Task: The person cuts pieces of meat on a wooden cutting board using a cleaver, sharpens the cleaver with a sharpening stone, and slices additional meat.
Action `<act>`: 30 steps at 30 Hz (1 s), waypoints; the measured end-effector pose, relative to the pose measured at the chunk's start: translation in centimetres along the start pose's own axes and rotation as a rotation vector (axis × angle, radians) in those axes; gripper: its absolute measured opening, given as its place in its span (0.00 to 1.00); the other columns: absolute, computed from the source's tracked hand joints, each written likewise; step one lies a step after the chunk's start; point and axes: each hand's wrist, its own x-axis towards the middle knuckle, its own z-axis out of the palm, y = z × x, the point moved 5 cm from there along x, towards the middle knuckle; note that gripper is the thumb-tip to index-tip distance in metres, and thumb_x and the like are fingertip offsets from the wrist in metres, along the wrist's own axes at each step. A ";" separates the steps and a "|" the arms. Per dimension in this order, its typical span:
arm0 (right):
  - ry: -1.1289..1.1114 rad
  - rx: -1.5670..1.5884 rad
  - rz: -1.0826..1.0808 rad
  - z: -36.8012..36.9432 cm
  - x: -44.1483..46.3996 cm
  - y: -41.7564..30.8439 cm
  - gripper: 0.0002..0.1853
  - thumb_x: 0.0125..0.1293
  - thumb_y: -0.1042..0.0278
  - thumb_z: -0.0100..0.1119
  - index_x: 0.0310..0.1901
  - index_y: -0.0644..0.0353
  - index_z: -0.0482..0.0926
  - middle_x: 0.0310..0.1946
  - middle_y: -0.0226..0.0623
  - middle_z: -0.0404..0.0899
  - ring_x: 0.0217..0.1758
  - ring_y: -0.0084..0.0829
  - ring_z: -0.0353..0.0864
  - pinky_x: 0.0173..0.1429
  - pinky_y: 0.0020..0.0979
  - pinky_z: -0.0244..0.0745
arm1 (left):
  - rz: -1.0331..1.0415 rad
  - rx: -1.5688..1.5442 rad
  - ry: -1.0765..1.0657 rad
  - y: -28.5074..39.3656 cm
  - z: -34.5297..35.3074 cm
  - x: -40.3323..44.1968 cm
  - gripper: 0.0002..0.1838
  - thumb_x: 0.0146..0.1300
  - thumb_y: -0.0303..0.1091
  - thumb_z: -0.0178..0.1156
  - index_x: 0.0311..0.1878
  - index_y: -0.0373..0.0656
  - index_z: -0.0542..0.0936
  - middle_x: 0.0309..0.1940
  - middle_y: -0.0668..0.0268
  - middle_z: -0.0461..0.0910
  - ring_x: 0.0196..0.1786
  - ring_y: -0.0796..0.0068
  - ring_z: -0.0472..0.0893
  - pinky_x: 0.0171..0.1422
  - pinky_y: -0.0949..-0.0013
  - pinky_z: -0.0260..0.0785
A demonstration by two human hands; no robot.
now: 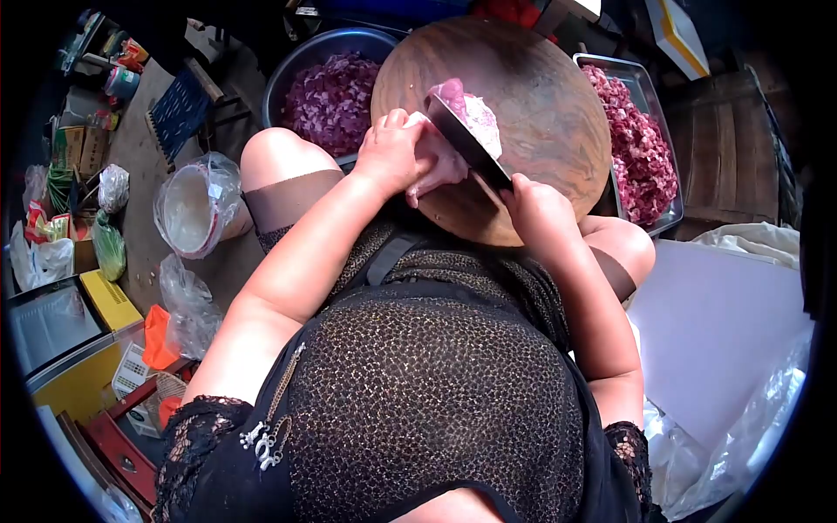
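A round wooden chopping block stands before my knees. On its left part lies a pale pink piece of raw meat, and my left hand grips its near left side, fingers bent over it. My right hand is closed round the handle end of a cleaver. The dark blade slants across the meat, with a whitish, fatty portion on its far right side. Whether the edge has cut right through cannot be seen.
A metal basin of chopped meat stands left of the block. To the right, a metal tray holds more chopped meat. A lined bucket and plastic bags are at left, a pale board at right.
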 end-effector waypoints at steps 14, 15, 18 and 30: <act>-0.170 0.079 0.002 -0.2 10.1 -3.8 0.24 0.73 0.54 0.44 0.66 0.55 0.65 0.59 0.52 0.73 0.63 0.47 0.74 0.62 0.43 0.71 | 0.050 -0.074 -0.161 0.8 1.7 1.4 0.23 0.50 0.46 0.66 0.51 0.50 0.84 0.49 0.51 0.79 0.54 0.49 0.78 0.60 0.52 0.72; -0.189 0.052 -0.012 -0.3 9.7 -3.4 0.24 0.73 0.53 0.44 0.65 0.56 0.65 0.58 0.52 0.73 0.63 0.47 0.74 0.62 0.43 0.72 | -0.031 -0.034 -0.247 0.6 1.4 1.5 0.24 0.49 0.45 0.66 0.51 0.47 0.84 0.50 0.51 0.80 0.55 0.49 0.78 0.62 0.54 0.71; -0.211 0.144 0.024 0.3 6.0 0.2 0.17 0.68 0.56 0.52 0.52 0.57 0.77 0.43 0.50 0.82 0.51 0.45 0.82 0.54 0.43 0.77 | -0.087 -0.155 -0.137 -2.6 1.0 1.9 0.20 0.50 0.39 0.62 0.47 0.45 0.84 0.46 0.51 0.81 0.53 0.54 0.80 0.59 0.57 0.74; 0.107 -0.088 0.096 -3.1 6.7 9.4 0.09 0.65 0.69 0.49 0.36 0.57 0.80 0.34 0.44 0.85 0.42 0.45 0.86 0.47 0.45 0.80 | -0.061 -1.243 -0.339 7.2 -5.1 4.8 0.15 0.56 0.18 0.59 0.48 0.40 0.77 0.44 0.67 0.81 0.47 0.74 0.83 0.56 0.67 0.76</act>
